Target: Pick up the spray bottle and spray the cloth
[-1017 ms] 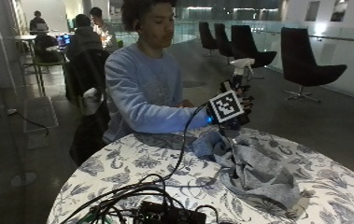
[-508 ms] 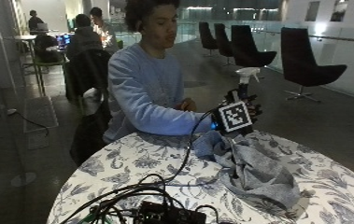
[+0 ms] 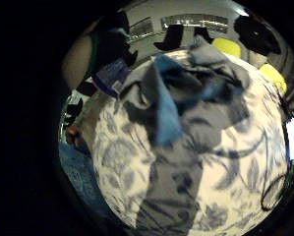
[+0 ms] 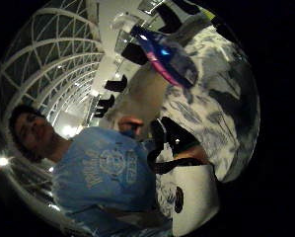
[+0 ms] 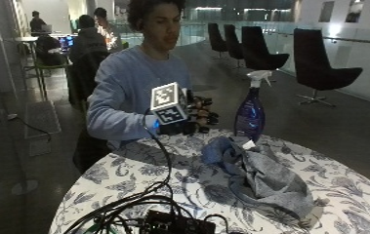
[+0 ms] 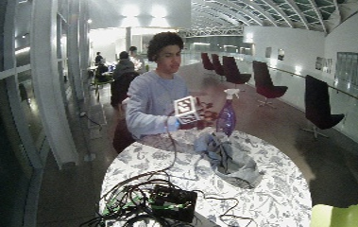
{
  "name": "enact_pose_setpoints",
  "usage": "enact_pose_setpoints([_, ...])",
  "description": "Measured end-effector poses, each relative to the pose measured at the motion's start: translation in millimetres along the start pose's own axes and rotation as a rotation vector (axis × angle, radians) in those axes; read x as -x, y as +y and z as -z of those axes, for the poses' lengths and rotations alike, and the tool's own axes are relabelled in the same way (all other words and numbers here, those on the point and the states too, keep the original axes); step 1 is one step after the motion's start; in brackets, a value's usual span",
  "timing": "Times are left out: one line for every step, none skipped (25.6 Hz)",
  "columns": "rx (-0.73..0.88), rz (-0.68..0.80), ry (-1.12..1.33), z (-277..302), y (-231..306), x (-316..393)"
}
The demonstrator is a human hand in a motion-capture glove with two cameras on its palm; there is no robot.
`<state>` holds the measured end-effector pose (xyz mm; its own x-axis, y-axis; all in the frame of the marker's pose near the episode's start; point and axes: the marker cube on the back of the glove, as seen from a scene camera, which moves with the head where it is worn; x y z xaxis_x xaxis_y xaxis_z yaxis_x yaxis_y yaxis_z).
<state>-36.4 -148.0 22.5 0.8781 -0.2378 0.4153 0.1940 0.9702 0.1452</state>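
Left of centre in the outside view, the gloved right hand (image 5: 194,119) hangs above the table (image 5: 139,170), fingers loosely spread, gripping nothing. Right of it the spray bottle (image 5: 250,109) stands upright, apart from the hand, just behind the crumpled cloth (image 5: 262,178) at centre right.

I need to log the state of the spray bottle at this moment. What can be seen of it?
The spray bottle stands upright on the patterned table, at its far edge just behind the crumpled grey cloth. Its body is dark blue and see-through, narrowing to a white trigger head on top. The gloved right hand is beside it, apart, not touching. Whether the cloth touches its base cannot be told.
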Motion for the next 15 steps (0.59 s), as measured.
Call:
enact_pose_setpoints([-0.003,-0.032,0.03,7,19,-6])
enact_pose_setpoints([-0.006,-0.064,0.06,13,38,-12])
enact_pose_setpoints([-0.009,-0.096,0.092,19,56,-19])
enact_pose_setpoints([-0.013,-0.126,0.127,25,73,-25])
enact_pose_setpoints([-0.018,-0.154,0.162,30,89,-31])
enact_pose_setpoints([-0.023,-0.178,0.197,34,103,-37])
enact_pose_setpoints([-0.028,-0.199,0.232,38,115,-42])
enact_pose_setpoints([-0.031,-0.216,0.264,41,126,-47])
enact_pose_setpoints([-0.034,-0.23,0.291,44,135,-51])
enact_pose_setpoints([-0.035,-0.242,0.313,46,143,-55])
enact_pose_setpoints([-0.036,-0.251,0.328,47,150,-58])
enact_pose_setpoints([-0.037,-0.259,0.337,49,156,-60])
enact_pose_setpoints([-0.038,-0.265,0.342,50,160,-62])
enact_pose_setpoints([-0.039,-0.269,0.343,50,163,-64])
enact_pose_setpoints([-0.04,-0.272,0.344,51,164,-64])
